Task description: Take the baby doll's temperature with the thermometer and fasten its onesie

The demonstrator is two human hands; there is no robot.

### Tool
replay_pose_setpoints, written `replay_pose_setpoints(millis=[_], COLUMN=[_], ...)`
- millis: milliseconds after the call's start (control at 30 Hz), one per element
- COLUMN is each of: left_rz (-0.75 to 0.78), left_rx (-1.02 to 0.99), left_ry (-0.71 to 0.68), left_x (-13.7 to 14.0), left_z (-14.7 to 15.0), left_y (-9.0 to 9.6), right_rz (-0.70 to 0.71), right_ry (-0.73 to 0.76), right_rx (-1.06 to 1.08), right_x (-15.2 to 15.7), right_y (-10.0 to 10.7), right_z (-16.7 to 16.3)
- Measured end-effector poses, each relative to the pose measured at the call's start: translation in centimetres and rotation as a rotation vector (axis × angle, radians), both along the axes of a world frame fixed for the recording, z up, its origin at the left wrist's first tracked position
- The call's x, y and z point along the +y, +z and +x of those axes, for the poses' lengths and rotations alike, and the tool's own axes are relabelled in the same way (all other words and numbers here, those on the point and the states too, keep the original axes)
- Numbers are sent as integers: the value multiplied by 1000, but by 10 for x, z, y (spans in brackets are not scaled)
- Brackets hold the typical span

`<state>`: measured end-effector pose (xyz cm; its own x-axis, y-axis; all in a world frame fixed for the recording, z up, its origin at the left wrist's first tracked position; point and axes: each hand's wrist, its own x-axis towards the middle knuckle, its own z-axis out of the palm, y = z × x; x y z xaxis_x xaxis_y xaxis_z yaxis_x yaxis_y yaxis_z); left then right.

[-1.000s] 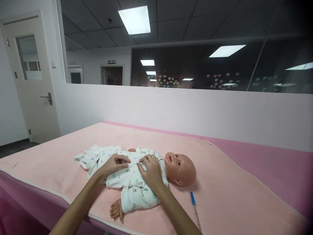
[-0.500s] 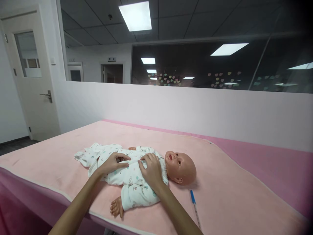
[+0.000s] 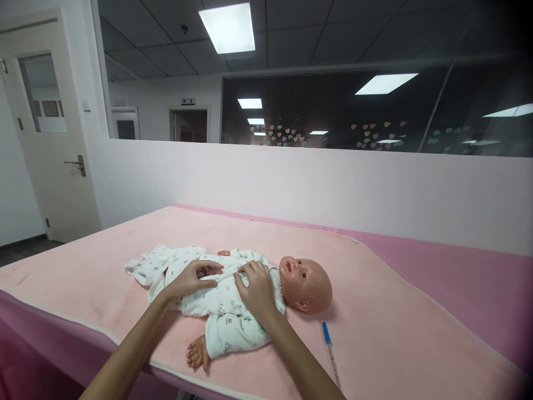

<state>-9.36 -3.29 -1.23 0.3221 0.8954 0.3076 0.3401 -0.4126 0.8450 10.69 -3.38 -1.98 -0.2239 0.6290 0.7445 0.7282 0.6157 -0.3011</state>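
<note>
1. Head view: we look for writing and find none we can read. The romper (image 3: 216,303) carries small printed motifs, too small for us to make out, and the sign above the far doorway is blurred.
2. Our left hand (image 3: 189,279) reaches in from the lower left, forearm stretched, palm down on the doll's middle. Its thumb and fingertips are drawn together on the romper's front seam, pinching the cloth.
3. Our right hand (image 3: 255,289) comes from the lower right, wrist bent, and lies over the doll's chest. Its fingers curl onto the same seam, gripping the fabric just beside the left hand.
4. The baby doll (image 3: 306,283) lies on its back under both hands, head beyond the right hand, legs past the left hand, one bare hand near our left forearm.
5. A blue-capped pen (image 3: 328,347) lies right of our right forearm, near the doll's head, on the pink mat (image 3: 395,322).
</note>
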Motion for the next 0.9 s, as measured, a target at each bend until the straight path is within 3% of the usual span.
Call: replay_pose_setpoints(millis=[333, 900], left_rz=[-54, -17], left_rx=[-30, 23], left_ry=[-58, 9], left_x=[-2, -2], left_z=[1, 3], left_y=[2, 3], right_rz=[5, 34], right_ry=[22, 1], right_rx=[6, -11], right_x=[-1, -2], right_y=[0, 2], right_z=[1, -1])
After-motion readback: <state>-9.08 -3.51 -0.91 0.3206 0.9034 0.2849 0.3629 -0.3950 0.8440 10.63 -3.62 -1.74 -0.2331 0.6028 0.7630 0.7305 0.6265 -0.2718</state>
